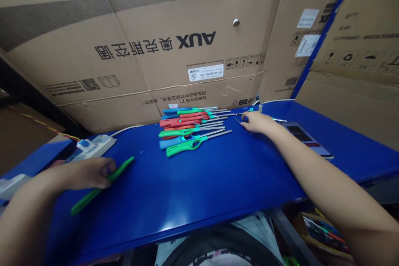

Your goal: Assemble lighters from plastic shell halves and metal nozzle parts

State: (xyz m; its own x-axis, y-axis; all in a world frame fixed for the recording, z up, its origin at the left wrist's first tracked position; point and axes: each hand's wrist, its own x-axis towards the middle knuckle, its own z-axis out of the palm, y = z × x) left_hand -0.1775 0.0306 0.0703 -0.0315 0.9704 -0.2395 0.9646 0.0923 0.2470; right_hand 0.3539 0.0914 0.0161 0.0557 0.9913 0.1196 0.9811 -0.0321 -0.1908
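At the left of the blue table, my left hand is closed on a long green plastic piece, slightly blurred. My right hand is at the back right, its fingers pinched at the end of a thin metal part; what exactly they hold is too small to tell. Between the hands lies a pile of gas lighters with metal rods pointing right: a green lighter in front, a blue lighter behind it, and red lighters further back.
Large cardboard sheets stand behind the table. A white power strip with a plug is at the left. A flat dark-screened device lies to the right, under my forearm's far side. Below the right edge, a box holds colourful items.
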